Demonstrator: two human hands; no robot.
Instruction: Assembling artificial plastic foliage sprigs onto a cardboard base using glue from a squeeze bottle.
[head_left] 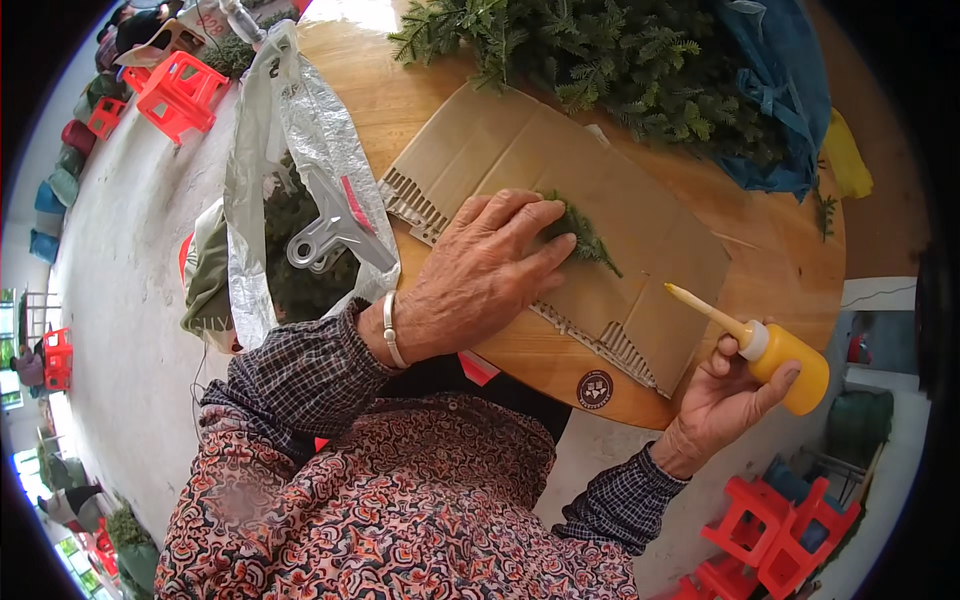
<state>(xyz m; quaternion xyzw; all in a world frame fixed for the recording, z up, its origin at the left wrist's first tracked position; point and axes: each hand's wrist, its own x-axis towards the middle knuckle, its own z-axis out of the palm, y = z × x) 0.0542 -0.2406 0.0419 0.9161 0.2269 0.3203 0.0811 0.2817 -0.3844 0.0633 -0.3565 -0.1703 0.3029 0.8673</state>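
My left hand [490, 262] lies flat on a sheet of brown corrugated cardboard [640, 215], its fingers pressing down a small green fir sprig [583, 238]. A silver bangle sits on that wrist. My right hand [722, 398] grips a yellow squeeze bottle [793, 366] with a long pale nozzle, held off the table's near right edge, nozzle pointing up-left toward the cardboard. The cardboard rests on a round wooden table [400, 95].
A heap of green fir branches [610, 55] lies at the table's far side, beside a blue bag [785, 90]. A clear plastic sack [300, 130] with greenery and a grey clip hangs at the left. Red plastic stools [180, 92] stand on the concrete floor.
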